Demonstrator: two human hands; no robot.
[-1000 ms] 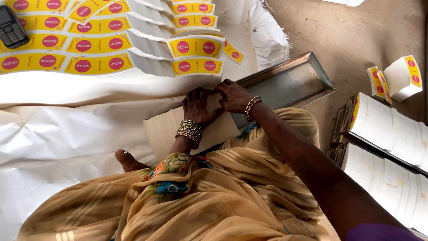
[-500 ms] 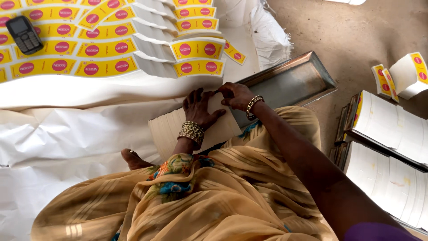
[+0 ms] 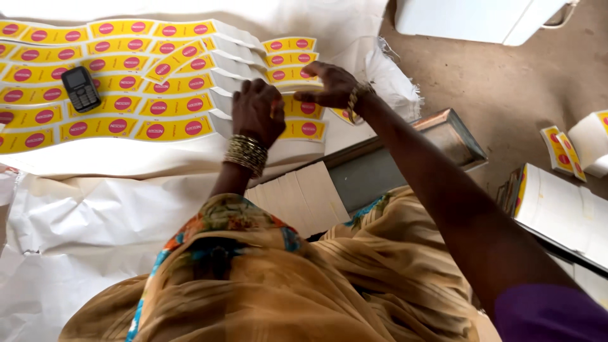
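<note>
I see both hands out over the far right end of the spread of yellow label blanks [image 3: 158, 82], curved paper strips with red round marks, laid in overlapping rows on a white sheet [image 3: 95, 209] over the floor. The left hand [image 3: 256, 111] is curled, knuckles up, fingers pressing on a blank at the near right corner of the spread; whether it pinches that blank I cannot tell. The right hand [image 3: 332, 85] is half open, thumb and fingertips touching the short stack of blanks [image 3: 297, 69] just beyond.

My judgement of the risk: the rows overlap loosely, so a drag of either wrist or the bangles [image 3: 246, 154] could slide neighbouring blanks out of line or fan a pile open.

Counts: two hands; one dark mobile phone [image 3: 80, 88] lying on the blanks at far left; roughly six rows of blanks in the main spread, with about five in the right-hand stack, the exact number unclear where they overlap. One stack of plain white blanks [image 3: 297, 199] sits near the lap. One shallow metal tray [image 3: 405, 158] lies to the right of it. On the right edge are two flat bundles of white sheets [image 3: 557, 212] and a few loose curled blanks [image 3: 563, 149].
</note>
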